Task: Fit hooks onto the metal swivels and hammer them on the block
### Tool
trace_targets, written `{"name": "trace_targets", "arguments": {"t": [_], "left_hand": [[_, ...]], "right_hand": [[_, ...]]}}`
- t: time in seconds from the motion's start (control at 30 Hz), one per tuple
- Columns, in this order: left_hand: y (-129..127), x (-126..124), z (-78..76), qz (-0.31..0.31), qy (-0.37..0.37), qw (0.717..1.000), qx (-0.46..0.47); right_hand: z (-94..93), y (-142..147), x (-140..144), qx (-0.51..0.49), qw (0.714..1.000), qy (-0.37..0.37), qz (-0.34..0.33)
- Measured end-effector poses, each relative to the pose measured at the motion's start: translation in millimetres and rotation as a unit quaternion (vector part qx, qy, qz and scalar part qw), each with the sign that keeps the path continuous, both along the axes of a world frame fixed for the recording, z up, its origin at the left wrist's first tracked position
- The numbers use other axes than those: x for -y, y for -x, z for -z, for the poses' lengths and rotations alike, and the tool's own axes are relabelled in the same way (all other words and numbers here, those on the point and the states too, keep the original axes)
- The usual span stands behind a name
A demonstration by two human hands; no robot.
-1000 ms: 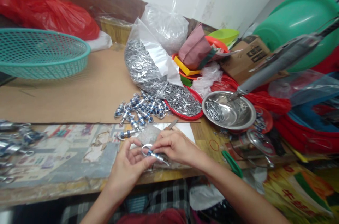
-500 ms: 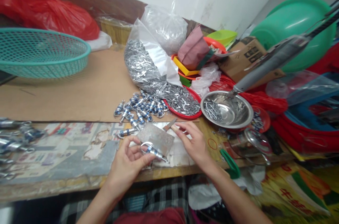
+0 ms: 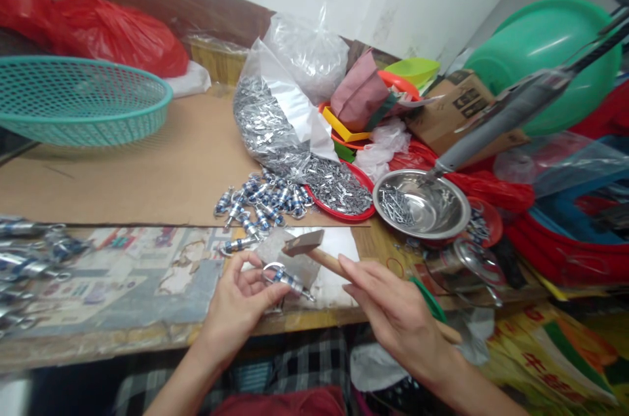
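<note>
- While the left hand (image 3: pixel 239 301) pinches a small metal swivel clasp (image 3: pixel 286 281) between thumb and fingertips, the piece lies low over a grey metal plate (image 3: pixel 289 252) at the near edge of the table (image 3: pixel 147 167).
- Judging by its look, the clasp is light, rigid and smooth; its ring end, beside the thumb, seems the surest place to grip, since the blue-banded barrel could roll or slip.
- Its thin pointed tip sticks out to the right, past the fingers, toward the right hand (image 3: pixel 398 318).
- That right hand is closed around the wooden handle of a small hammer (image 3: pixel 314 249), whose head hangs just above the plate, near the clasp but apart from it.
- Being top-heavy, the hammer is held well back on the handle, which suits a light tap.
- Beyond the plate lie a heap of finished clasps (image 3: pixel 260 203), a red tray of metal bits (image 3: pixel 339 190) and a steel bowl of screws (image 3: pixel 420 206).
</note>
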State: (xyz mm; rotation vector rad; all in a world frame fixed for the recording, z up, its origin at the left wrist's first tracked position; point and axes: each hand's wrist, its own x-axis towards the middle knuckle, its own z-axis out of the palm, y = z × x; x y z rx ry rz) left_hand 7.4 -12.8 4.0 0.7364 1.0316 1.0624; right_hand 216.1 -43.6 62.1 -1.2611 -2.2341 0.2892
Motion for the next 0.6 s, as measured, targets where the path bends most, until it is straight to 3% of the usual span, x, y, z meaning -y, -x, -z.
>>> {"name": "trace_targets", "arguments": {"t": [0.17, 0.27, 0.43, 0.53, 0.6], "left_hand": [[2.0, -1.5, 1.0, -0.002, -0.007, 1.000, -0.005], [-0.2, -1.6, 2.4, 0.000, -0.011, 1.000, -0.009], [1.1, 0.0, -7.7, -0.001, 0.007, 1.000, -0.015], [38.2, -3.0, -22.6, -0.055, 0.002, 0.995, -0.087], [80.1, -8.3, -29.3, -0.152, -0.031, 0.968, -0.195]], "right_hand": [[10.4, -1.1, 7.7, 0.064, 0.997, 0.033, 0.012], [17.8, -0.9, 12.4, 0.017, 0.999, 0.008, 0.035], [29.0, -8.7, 3.8, -0.022, 0.996, 0.066, 0.057], [42.5, -25.8, -14.6, -0.050, 0.987, 0.078, 0.131], [52.4, -37.3, -26.2, -0.023, 0.980, 0.120, 0.156]]}}
